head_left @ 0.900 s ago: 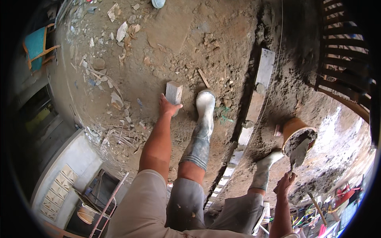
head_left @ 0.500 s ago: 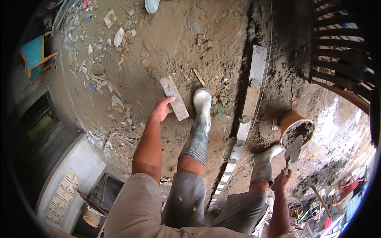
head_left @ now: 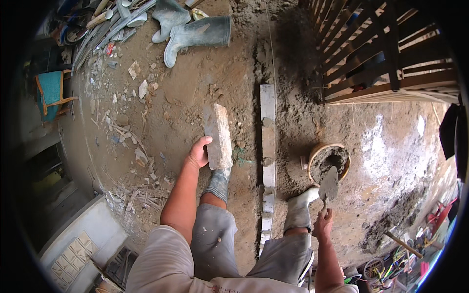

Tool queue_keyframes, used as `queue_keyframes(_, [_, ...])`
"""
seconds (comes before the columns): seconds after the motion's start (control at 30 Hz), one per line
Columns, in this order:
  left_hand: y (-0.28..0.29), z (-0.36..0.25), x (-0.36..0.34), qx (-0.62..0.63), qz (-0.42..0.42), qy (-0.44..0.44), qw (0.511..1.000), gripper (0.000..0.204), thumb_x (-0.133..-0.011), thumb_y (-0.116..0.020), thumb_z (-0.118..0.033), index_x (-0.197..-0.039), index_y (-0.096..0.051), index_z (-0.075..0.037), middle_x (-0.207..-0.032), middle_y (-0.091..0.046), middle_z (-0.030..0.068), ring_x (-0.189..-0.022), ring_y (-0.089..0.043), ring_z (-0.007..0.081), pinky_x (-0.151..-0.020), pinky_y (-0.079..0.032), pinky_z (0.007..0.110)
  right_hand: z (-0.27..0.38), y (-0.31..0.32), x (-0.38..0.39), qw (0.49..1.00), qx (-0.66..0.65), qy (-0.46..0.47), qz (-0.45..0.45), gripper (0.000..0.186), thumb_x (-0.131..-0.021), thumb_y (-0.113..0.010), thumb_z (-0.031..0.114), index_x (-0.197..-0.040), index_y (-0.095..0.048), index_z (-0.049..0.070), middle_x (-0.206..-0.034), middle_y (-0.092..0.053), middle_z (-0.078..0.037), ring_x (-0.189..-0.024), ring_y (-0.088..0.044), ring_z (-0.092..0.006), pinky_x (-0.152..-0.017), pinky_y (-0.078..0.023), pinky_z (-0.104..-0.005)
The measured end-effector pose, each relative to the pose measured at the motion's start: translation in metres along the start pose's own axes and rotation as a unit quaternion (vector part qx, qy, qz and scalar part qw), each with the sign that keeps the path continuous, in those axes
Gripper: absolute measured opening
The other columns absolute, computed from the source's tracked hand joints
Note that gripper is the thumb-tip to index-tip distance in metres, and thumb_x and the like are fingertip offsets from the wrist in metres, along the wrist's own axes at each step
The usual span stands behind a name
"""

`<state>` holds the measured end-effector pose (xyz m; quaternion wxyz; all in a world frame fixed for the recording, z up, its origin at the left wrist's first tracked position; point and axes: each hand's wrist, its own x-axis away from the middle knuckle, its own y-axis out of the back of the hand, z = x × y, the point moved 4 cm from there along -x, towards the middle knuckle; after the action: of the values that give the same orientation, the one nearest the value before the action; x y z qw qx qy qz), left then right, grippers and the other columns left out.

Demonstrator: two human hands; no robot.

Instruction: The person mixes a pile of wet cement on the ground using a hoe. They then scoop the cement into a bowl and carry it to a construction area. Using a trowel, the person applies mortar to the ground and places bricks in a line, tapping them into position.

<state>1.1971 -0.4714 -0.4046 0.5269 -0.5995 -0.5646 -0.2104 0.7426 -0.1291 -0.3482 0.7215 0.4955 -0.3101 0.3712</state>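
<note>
My left hand [head_left: 199, 152] is closed round the edge of a long pale brick [head_left: 218, 136], held tilted above my left boot [head_left: 218, 184]. Mortar crusts one long face of the brick. In my right hand [head_left: 322, 223] is the handle of a pointed trowel [head_left: 329, 185], its mortar-smeared blade reaching over the near rim of a bucket. Wet grey mortar [head_left: 328, 163] lies inside that bucket [head_left: 312, 172]. Between my legs runs a narrow row of bricks [head_left: 268, 146] set in the earth, with a taut string [head_left: 274, 78] along its right side.
A slatted wooden frame [head_left: 361, 88] stands at the far right. Empty rubber boots [head_left: 200, 36] lie at the far side, near a heap of pipes [head_left: 117, 22]. Broken rubble [head_left: 141, 88] covers the ground on the left. A wooden handle [head_left: 404, 245] lies at the lower right.
My left hand has raised and turned the brick, showing its crusted side. The view has shifted right, bringing the empty boots into sight. The trowel still hangs by the bucket's near rim.
</note>
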Motion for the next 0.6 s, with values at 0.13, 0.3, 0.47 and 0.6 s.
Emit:
queue_keyframes(0.13, [-0.064, 0.017, 0.013, -0.075, 0.032, -0.056, 0.995, 0.071, -0.07, -0.074, -0.039, -0.128, -0.055, -0.004, -0.114, -0.064, 0.0097, -0.106, -0.061, 0.0251, -0.095, -0.049, 0.041, -0.025, 0.036, 0.003, 0.999, 0.038, 0.007, 0.0, 0.028, -0.092, -0.058, 0.017, -0.114, -0.046, 0.006, -0.07, -0.054, -0.011, -0.051, -0.054, -0.0204, -0.048, -0.045, -0.0366])
queue_keyframes(0.3, [-0.129, 0.034, 0.026, -0.212, -0.064, -0.098, 0.97, 0.076, -0.07, -0.081, -0.039, -0.128, -0.046, -0.004, -0.115, -0.06, 0.0097, -0.107, -0.058, 0.022, -0.088, -0.05, 0.04, -0.017, 0.079, 0.014, 0.992, 0.12, 0.036, -0.001, 0.034, -0.088, -0.059, 0.018, -0.115, -0.048, 0.0, -0.074, -0.061, -0.018, -0.055, -0.061, -0.0273, -0.054, -0.049, -0.0408])
queue_keyframes(0.47, [-0.151, 0.033, 0.014, -0.246, -0.155, -0.184, 0.939, 0.079, -0.07, -0.086, -0.028, -0.128, -0.042, 0.001, -0.12, -0.06, 0.0157, -0.11, -0.06, 0.0262, -0.095, -0.047, 0.039, 0.001, 0.096, 0.013, 0.99, 0.13, 0.028, 0.034, 0.041, -0.087, -0.061, 0.02, -0.121, -0.05, 0.001, -0.083, -0.065, -0.024, -0.07, -0.067, -0.0353, -0.065, -0.052, -0.0446])
queue_keyframes(0.6, [-0.171, -0.004, 0.026, -0.323, -0.248, -0.215, 0.888, 0.089, -0.067, -0.087, -0.034, -0.133, -0.041, 0.005, -0.126, -0.059, 0.0228, -0.113, -0.06, 0.0319, -0.097, -0.047, 0.04, -0.008, 0.103, -0.018, 0.97, 0.174, 0.168, 0.024, 0.038, -0.089, -0.061, 0.019, -0.12, -0.048, 0.001, -0.081, -0.063, -0.019, -0.054, -0.061, -0.0258, -0.049, -0.049, -0.0395])
